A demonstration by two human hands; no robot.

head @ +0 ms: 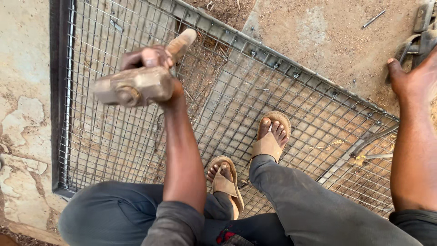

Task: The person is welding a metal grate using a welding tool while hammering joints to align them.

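My left hand is raised and gripped around the wooden handle of a heavy hammer, whose blunt dusty metal head points left. Below it lies a wire mesh panel in a dark metal frame, flat on the ground. My right hand reaches out at the upper right edge, thumb up, by some dark metal pieces; its fingers are hidden. Both my feet, in tan sandals, stand on the mesh.
A concrete slab with cracked patches borders the frame on the left. Sandy ground lies beyond the frame's far bar. A thin metal rod lies at the top right, and loose metal bars rest on the mesh at right.
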